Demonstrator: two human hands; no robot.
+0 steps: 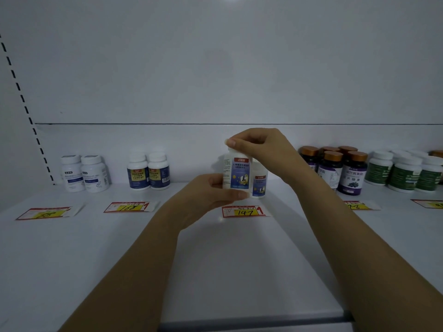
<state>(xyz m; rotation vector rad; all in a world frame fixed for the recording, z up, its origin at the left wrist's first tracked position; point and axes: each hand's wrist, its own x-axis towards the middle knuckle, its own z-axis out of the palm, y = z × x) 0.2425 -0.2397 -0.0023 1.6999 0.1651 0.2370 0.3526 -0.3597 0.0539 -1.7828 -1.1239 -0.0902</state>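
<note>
Left hand [211,195] grips the blue-labelled bottle [239,174] low, right hand [256,144] pinches its top, near tag [243,211] "147".

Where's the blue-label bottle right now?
Head view, just right of centre: the bottle is held between the left hand at its base and the right hand on its cap, just beyond the 147 price tag.

The light was dim and bluish-grey, with one faint bright patch at the top edge, high above the white bottle [237,174]. A soft shadow lay just left of that bottle. Far to its left, the slotted upright [24,101] bowed from lens distortion. The brown-capped bottles [352,173] to its right looked slightly blurred.
</note>
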